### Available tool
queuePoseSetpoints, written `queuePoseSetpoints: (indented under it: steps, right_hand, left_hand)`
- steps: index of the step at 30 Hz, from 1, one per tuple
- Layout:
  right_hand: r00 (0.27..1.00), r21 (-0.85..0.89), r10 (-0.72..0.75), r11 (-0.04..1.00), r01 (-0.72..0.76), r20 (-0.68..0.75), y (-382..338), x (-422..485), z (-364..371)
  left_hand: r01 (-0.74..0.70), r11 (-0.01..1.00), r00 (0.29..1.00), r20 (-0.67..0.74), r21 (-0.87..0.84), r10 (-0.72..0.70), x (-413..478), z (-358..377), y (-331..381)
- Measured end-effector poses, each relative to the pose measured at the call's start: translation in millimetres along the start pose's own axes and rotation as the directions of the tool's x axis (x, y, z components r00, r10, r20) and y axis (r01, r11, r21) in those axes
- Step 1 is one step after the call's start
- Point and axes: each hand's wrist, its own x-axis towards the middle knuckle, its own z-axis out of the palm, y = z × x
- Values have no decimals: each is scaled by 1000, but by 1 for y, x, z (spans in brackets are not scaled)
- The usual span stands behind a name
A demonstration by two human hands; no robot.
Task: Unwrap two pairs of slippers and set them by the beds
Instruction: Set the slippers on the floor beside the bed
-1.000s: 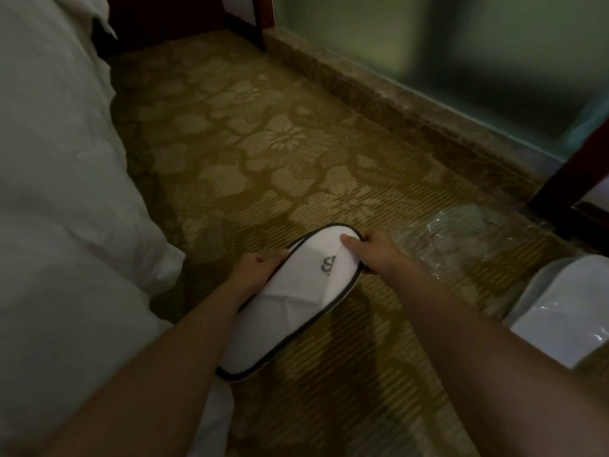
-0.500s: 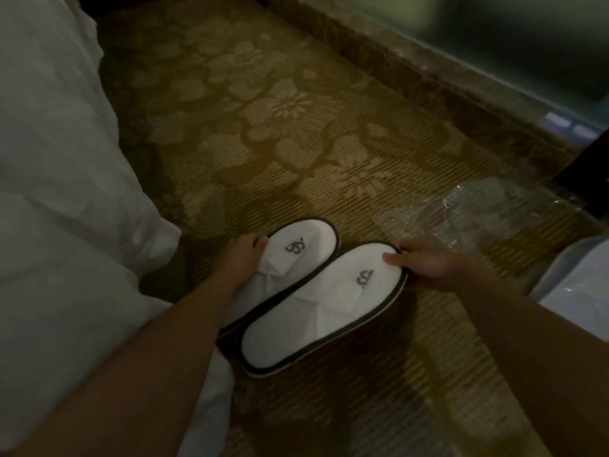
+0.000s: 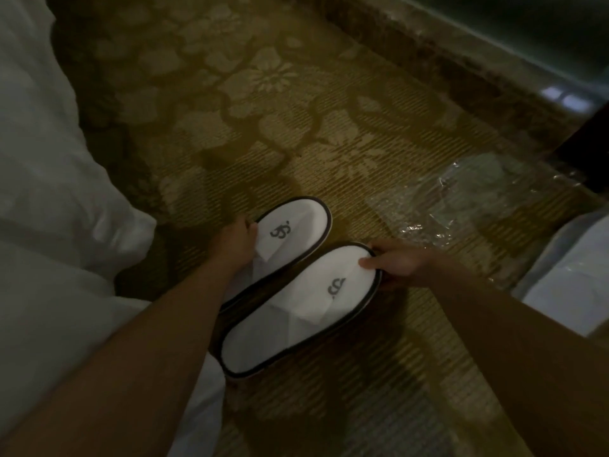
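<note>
Slippers (image 3: 298, 311) white, dark-edged, flat, monogrammed.

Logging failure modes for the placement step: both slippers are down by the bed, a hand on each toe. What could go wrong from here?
1. The right slipper seems to overlap the left slipper's rim; once the right hand and left hand let go, the pair may sit crooked.
2. The empty wrapper lies on the carpet beside the right hand: a likely slip hazard if left there.
3. The bed sheet hangs near the heels and could cover them.
</note>
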Motion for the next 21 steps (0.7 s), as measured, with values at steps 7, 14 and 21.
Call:
queuePoseSetpoints:
  steps: [7,14,21]
  right_hand:
    - [981,-520,-173,848,103,-88,-7,11,20]
    - [952,-784,-250,620,17,-177,-11,7,36]
    - [929,-763,-285,646,4,-237,-11,-14,1]
  left_hand:
    - [103,994,994,35,-21,-103,-10,18,1]
    - [41,988,999,20,150,-45,-14,11,7]
    - [-359,922,933,59,142,354,-40,10,60]
